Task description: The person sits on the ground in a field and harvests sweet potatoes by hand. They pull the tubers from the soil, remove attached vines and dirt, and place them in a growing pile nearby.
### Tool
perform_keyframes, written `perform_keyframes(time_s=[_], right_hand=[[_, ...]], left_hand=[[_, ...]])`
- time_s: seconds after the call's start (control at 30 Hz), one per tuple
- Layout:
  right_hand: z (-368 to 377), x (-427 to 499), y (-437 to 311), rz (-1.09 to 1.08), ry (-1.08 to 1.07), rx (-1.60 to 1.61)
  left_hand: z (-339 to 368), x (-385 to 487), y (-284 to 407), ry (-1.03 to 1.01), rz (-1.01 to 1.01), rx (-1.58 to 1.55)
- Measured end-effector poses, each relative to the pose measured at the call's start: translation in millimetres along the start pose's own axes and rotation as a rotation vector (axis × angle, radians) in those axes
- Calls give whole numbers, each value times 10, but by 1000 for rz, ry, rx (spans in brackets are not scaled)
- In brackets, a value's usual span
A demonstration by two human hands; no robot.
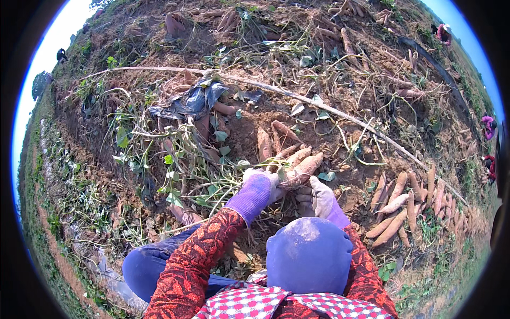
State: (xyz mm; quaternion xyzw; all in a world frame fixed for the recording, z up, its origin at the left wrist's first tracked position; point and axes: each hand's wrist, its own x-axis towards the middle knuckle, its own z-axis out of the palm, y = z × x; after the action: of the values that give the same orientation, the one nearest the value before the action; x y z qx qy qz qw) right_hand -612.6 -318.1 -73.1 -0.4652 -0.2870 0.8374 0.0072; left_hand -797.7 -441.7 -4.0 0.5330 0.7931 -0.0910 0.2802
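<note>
My left hand [263, 185], in a pale glove with a purple cuff, is closed around the vine end of a cluster of sweet potatoes [305, 169] in front of me. On the cluster's right side is my right hand [316, 199], gloved alike, with its thumb up against the roots; its fingers are partly hidden below them. Two or more slender sweet potatoes [264, 144] point away from me just beyond the cluster. Cut green vines [199, 187] lie at the left of my left hand.
Dug sweet potatoes [398, 207] lie in a row at the right. A crumpled black plastic film [193, 99] lies among vines at the upper left. A long pale stalk [295, 95] crosses the soil. Several people, one a person in pink [488, 127], are far off at the edges.
</note>
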Motion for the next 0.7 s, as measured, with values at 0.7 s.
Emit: perform_keyframes(time_s=[0.7], right_hand=[[261,83,-361,-627,94,-97]], left_hand=[[299,-85,305,-220,10,70]])
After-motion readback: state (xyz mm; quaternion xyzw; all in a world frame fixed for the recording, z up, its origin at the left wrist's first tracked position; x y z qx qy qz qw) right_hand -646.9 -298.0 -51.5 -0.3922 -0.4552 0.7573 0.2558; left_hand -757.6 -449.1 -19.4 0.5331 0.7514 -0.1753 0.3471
